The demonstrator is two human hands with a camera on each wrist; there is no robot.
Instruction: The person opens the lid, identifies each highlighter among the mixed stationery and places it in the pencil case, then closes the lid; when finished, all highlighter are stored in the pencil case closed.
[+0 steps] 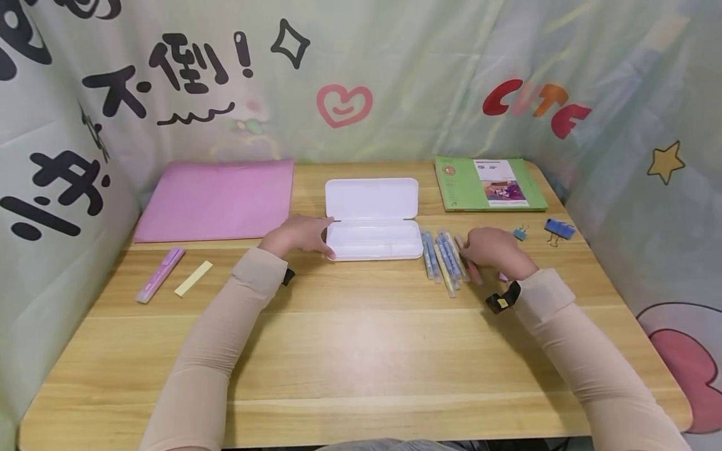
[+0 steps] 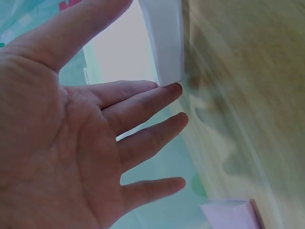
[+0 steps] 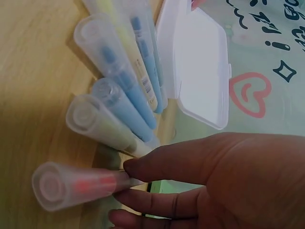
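Observation:
An open white pencil case (image 1: 375, 240) stands mid-table, lid tilted back, its tray facing up. At its left end is my left hand (image 1: 301, 235); in the left wrist view the fingers (image 2: 151, 139) are spread and fairly straight, one fingertip right at the case's corner. To the right of the case, my right hand (image 1: 492, 248) pinches a pink marker (image 3: 76, 185) with a translucent cap between thumb and index finger. Several blue and yellowish markers (image 1: 445, 255) lie side by side between that hand and the case.
A pink folder (image 1: 220, 200) lies back left, with a pink pen-shaped box (image 1: 160, 275) and a pale yellow strip (image 1: 193, 279) in front. At back right are a green book (image 1: 462, 188), a small teal binder clip (image 1: 519, 234) and a larger blue binder clip (image 1: 559, 228). Fabric walls enclose the table.

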